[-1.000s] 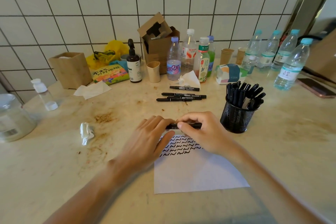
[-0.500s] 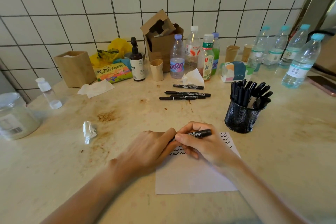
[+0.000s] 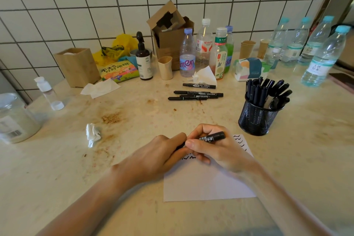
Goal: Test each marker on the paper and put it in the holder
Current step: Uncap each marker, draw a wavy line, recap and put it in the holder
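A white paper [image 3: 206, 182] with black squiggles lies on the counter in front of me. My right hand [image 3: 216, 151] grips a black marker [image 3: 212, 137] slanted over the paper's top edge. My left hand [image 3: 159, 157] meets it at the marker's lower left end, and its fingertips pinch a dark piece there that looks like the cap. The marker's tip is hidden between the hands. A black mesh holder [image 3: 256, 120] with several markers stands to the right of the paper. Several loose markers [image 3: 197, 95] lie further back on the counter.
A crumpled tissue [image 3: 93, 134] lies left of my hands. Bottles [image 3: 186, 53], a cardboard box [image 3: 168, 40], a pump bottle [image 3: 142, 59], a tissue pack [image 3: 249, 69] and paper cups line the tiled wall. Water bottles [image 3: 321, 57] stand at far right, a large jar [image 3: 13, 119] at far left.
Both hands came closer to me over the paper. The marker went from lying level between both hands to slanting in my right hand's grip.
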